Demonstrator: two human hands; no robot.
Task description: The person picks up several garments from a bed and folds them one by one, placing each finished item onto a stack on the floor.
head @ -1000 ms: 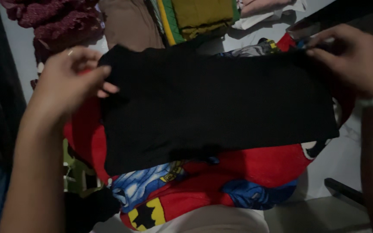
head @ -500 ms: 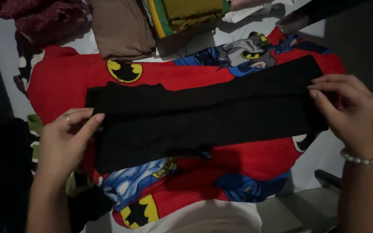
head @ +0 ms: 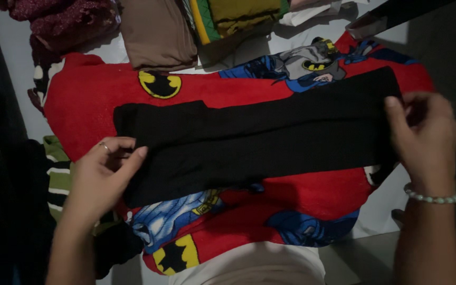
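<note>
The folded black cloth (head: 254, 142) lies between the hands: left hand (head: 104, 174) apparently pinches its left end, right hand (head: 423, 140) pinches its right.

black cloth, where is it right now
In the head view the black cloth lies folded lengthwise across the middle of the red cartoon blanket, its ends under the left hand and right hand.

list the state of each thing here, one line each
black garment: folded lengthwise, lying flat on the red blanket
red blanket: spread out beneath it
left hand: fingers pinching the garment's left end
right hand: gripping its right end
brown cloth: folded, beyond the blanket
striped cloth: crumpled at the left
</note>
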